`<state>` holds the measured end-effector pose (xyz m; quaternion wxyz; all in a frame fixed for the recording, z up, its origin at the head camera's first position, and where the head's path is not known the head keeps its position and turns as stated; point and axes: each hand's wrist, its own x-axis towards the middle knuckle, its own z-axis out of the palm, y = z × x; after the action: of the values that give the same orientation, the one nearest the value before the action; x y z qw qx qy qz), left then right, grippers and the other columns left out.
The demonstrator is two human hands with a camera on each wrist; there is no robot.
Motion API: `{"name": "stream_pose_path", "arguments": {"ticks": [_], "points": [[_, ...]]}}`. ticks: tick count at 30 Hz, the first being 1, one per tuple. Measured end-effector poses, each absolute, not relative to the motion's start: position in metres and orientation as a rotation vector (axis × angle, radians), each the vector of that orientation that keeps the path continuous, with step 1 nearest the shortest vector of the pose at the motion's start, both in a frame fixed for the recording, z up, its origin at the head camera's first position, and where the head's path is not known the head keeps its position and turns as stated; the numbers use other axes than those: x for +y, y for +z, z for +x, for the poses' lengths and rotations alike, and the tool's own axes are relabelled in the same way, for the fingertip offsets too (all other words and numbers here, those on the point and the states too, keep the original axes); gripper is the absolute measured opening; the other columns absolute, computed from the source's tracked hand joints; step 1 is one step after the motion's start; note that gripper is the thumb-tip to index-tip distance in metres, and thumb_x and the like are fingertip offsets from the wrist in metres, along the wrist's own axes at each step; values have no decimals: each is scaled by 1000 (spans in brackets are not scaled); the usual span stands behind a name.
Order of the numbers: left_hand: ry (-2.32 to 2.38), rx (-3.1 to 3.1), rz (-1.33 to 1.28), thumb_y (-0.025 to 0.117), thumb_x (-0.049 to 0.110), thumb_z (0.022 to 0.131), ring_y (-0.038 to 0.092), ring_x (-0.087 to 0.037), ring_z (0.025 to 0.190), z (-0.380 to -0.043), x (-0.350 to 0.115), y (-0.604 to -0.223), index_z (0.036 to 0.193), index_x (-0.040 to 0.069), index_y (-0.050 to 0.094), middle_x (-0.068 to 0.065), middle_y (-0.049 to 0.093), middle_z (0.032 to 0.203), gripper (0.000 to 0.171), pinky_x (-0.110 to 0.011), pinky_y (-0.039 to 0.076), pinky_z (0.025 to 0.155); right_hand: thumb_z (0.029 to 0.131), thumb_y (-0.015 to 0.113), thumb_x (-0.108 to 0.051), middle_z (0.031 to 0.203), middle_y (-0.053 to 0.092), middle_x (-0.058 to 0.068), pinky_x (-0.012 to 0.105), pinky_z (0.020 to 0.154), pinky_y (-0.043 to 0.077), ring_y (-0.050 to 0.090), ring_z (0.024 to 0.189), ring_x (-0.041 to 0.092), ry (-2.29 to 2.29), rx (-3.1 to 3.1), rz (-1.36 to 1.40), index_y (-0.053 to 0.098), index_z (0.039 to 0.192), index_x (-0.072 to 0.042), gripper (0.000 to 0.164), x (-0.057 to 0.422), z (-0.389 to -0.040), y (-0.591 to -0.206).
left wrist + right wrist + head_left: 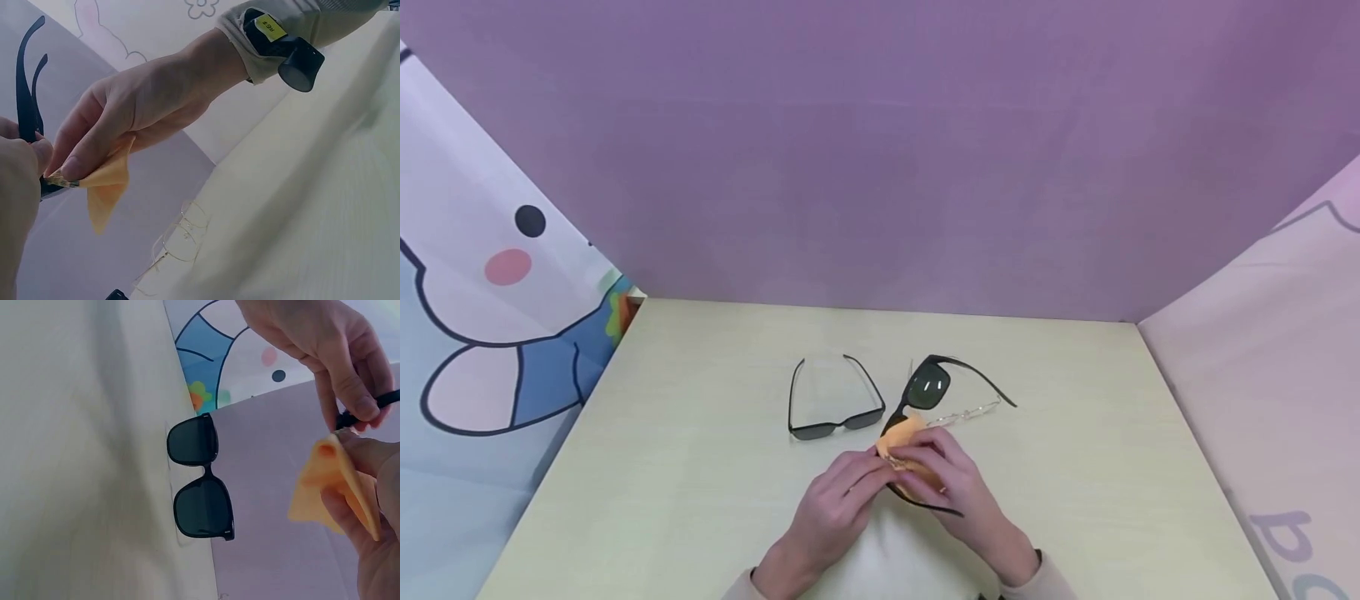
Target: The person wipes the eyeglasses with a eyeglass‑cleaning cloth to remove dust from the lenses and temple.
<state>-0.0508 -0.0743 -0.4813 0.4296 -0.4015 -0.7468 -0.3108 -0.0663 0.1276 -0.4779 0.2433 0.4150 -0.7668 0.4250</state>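
Note:
Both hands are together over the table around black sunglasses point(928, 387), whose dark green lens and temples stick out past the fingers. My left hand point(835, 508) pinches the frame near a hinge; in the right wrist view the thumb of the left hand point(350, 369) presses on the black temple. With my right hand point(958, 487) I hold a yellow-orange cloth point(901, 433), folded between thumb and fingers against the sunglasses. The cloth point(107, 187) hangs down from the right fingers in the left wrist view. One lens is mostly hidden by cloth and hands.
A second pair of black sunglasses point(837, 427) lies unfolded on the table point(700, 400), left of the hands. Thin wire-rimmed glasses point(973, 412) with clear lenses lie behind the held pair. A purple backdrop point(880, 167) rises at the table's back edge.

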Motion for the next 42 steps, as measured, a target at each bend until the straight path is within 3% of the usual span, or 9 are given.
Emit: {"name": "stream_pose_path", "arguments": {"ticks": [7,13,16,20,23,30,37,42], "points": [[-773,-1896,-1004,48,7,109,71,-20,92,-49,-76,-483,97,4,78,-5,76,99,32,-27,61,86,104,62,-17,104,66,9,14,80,57,65,90,18,1186,-2081,1142,75,107,-2,20,138,-70,-470],[-786,-1882,-1026,47,6,109,71,-20,90,-49,-76,-484,94,5,77,-3,75,97,33,-28,62,85,102,65,-17,97,67,17,15,79,59,66,87,22,1225,-1967,836,73,101,6,25,149,-81,-460],[-778,-1879,-1069,45,2,108,72,-19,92,-49,-75,-483,95,4,77,-4,75,99,35,-29,62,87,103,66,-20,93,68,17,12,77,56,63,84,24,1083,-1926,692,75,101,5,27,154,-89,-457],[-714,-1893,-1129,43,-1,107,72,-18,94,-47,-74,-481,97,4,76,-3,74,100,36,-28,60,92,103,66,-20,91,70,16,22,72,52,61,84,28,915,-1942,618,77,102,3,25,157,-93,-458],[-665,-1884,-1166,44,-2,107,72,-17,94,-46,-73,-479,98,4,76,-3,74,100,34,-28,59,94,103,65,-20,93,70,14,27,69,54,63,84,28,851,-1967,641,78,102,1,25,157,-93,-461],[-594,-1897,-1184,42,0,109,72,-17,96,-44,-75,-477,98,6,76,-2,75,99,36,-28,59,96,108,56,-25,92,65,8,19,61,50,57,78,20,849,-2076,800,79,103,-4,31,157,-89,-462],[-573,-1820,-1190,46,-2,107,72,-18,93,-48,-73,-475,96,5,75,-2,75,97,32,-27,60,93,105,62,-18,97,69,17,14,54,50,63,71,22,798,-1990,672,79,102,0,25,161,-96,-459],[-589,-1846,-1185,45,0,108,73,-18,94,-48,-73,-476,97,5,76,-3,76,97,34,-27,60,93,108,56,-20,98,66,14,14,58,51,61,74,20,817,-2058,787,78,104,-1,29,162,-93,-461]]}}
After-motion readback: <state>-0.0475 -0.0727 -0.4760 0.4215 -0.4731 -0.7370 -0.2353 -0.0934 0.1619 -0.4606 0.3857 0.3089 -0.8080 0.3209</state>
